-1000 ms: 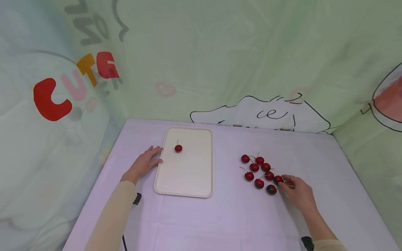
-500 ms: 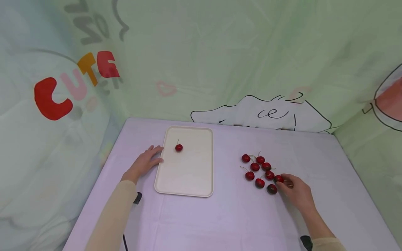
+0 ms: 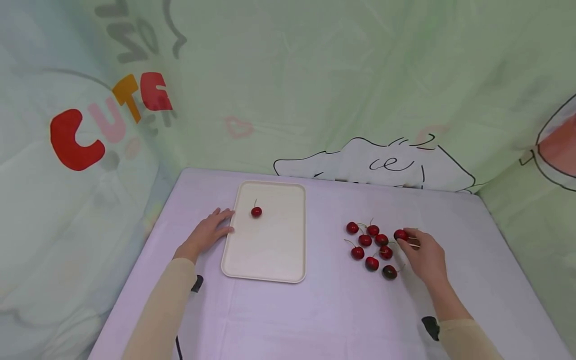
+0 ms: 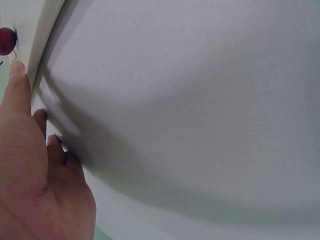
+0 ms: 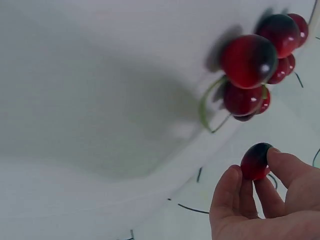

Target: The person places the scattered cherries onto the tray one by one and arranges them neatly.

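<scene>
1. The worktop point(image 3: 342, 310) under both hands wears a smooth lilac cloth. A pale green printed backdrop point(image 3: 315, 75) stands beyond the hands, with "CUTE" lettering on the far left and a line drawing behind the fruit.

2. The cream tray point(image 3: 265, 250) lies just right of the left hand, holding one cherry on the tray point(image 3: 256, 212) near its far end.

3. The left hand point(image 3: 208, 234) rests flat on the cloth, fingers straight and relaxed, fingertips touching the tray's left rim; it holds nothing.

4. The right hand point(image 3: 425, 256) pinches the held cherry point(image 3: 400, 235) between thumb and fingertips, lifted off the cloth just right of the cherry pile point(image 3: 371, 245). The right wrist view shows the same pinch on the round, glossy fruit.

5. Risks, as I judge them: the grip covers only a small part of a slick skin, so the fruit could squirt free and roll across the cloth. Squeezing harder could bruise it. A low sweep of the right hand could knock the pile's nearest cherries and scatter them.
</scene>
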### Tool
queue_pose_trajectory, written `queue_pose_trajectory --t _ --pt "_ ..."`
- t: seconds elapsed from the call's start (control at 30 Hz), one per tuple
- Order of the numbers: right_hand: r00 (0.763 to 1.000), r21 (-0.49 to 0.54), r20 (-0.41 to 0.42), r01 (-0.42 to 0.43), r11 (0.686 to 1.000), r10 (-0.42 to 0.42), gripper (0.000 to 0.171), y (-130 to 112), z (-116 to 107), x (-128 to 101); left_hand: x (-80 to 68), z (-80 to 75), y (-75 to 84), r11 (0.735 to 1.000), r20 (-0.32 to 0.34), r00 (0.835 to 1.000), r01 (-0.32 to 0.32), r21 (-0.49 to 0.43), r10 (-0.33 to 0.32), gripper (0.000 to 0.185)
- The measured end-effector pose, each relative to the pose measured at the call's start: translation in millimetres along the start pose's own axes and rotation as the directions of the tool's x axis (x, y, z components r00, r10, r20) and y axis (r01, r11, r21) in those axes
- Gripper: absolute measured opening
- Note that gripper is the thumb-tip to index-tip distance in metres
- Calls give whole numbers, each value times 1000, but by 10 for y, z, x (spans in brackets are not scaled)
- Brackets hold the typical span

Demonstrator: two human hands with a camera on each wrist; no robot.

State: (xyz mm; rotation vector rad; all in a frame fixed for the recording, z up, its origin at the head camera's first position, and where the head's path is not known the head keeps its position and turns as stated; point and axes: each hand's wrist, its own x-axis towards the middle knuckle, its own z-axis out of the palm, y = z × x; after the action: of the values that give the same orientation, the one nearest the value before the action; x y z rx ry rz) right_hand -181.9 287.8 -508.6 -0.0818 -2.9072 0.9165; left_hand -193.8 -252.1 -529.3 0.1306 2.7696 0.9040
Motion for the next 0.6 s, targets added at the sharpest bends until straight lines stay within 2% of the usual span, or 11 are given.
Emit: queue_pose_trajectory --t 0.17,0.43,0.6 --pt "1000 48 -2 15 999 -15 45 -279 54 161 -5 -7 8 1000 2 1000 9 4 -9 59" --pt "997 147 15 69 987 -72 45 -749 298 351 -24 -20 20 1000 3 1000 20 2 -20 59" --pt "990 199 80 101 975 -119 45 -1008 477 444 -28 -25 37 1000 6 1000 19 -1 -19 59"
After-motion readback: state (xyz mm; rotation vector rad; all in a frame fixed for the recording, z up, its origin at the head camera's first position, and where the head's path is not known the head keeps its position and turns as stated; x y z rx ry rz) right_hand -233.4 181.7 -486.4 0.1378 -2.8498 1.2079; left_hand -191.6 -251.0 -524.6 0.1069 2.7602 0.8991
